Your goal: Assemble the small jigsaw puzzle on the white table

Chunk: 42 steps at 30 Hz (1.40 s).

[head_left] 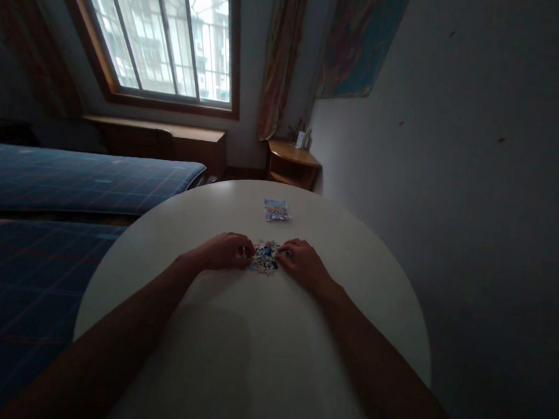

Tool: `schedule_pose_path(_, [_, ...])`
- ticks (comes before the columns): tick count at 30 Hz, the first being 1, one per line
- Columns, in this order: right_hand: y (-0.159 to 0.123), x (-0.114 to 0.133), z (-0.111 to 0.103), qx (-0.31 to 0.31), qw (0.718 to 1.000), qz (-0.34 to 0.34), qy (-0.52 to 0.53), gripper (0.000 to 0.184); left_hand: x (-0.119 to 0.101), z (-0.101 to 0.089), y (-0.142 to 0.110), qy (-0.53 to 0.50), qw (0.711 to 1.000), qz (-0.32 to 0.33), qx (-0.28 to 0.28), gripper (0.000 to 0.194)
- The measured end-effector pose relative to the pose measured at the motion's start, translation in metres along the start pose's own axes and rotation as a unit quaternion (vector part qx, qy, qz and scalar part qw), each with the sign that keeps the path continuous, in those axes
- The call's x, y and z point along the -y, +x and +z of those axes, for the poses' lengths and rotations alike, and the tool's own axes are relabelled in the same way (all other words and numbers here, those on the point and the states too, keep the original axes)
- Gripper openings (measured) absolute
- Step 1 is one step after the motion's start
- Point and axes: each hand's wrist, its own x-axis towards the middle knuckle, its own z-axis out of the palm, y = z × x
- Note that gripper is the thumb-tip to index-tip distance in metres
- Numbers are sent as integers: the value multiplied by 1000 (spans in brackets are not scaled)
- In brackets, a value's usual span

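A small heap of loose pieces that look like jigsaw puzzle pieces [266,257], pale with some blue and dark ones, lies on a round white table [190,357]. My left hand [228,250] rests at the heap's left edge, its fingers curled and the thumb brought toward them. On the opposite side, my right hand [304,263] has bent fingers, with the tips touching the right edge of the heap. Whatever is between the fingertips of each hand is too small and dark to make out. Beyond the heap lies a flat, colourful printed packet [277,210].
A bed with a blue checked cover [69,180] stands along the table's left. Close on the right runs a bare wall [453,217]. Behind the table are a small wooden corner cabinet [293,154], a wooden desk [198,133] and a barred window [158,32].
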Motion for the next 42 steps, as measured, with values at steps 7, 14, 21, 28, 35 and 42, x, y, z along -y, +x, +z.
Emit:
schedule_pose_path(7, [1,-1,-1,-2,1000,4,-2,16,2,0,0,-27,999,18,-13,19])
schedule_pose_path(14, [0,3,-1,0,1000,1,3,17,-2,-1,0,-42,998,25,-33,14])
schedule_pose_path(21, [2,5,0,-8,1000,-1,-5,14,-2,1,1,-41,998,33,-42,15])
schedule_pose_path(28, [1,9,3,-18,1000,-14,-5,15,-1,4,1,-37,997,37,-55,15])
schedule_pose_path(35, [1,11,5,-24,999,-19,-9,14,-2,5,3,-31,997,37,-58,11])
schedule_pose_path(42, [4,10,1,-46,998,22,-33,14,2,10,4,-25,998,20,-58,12])
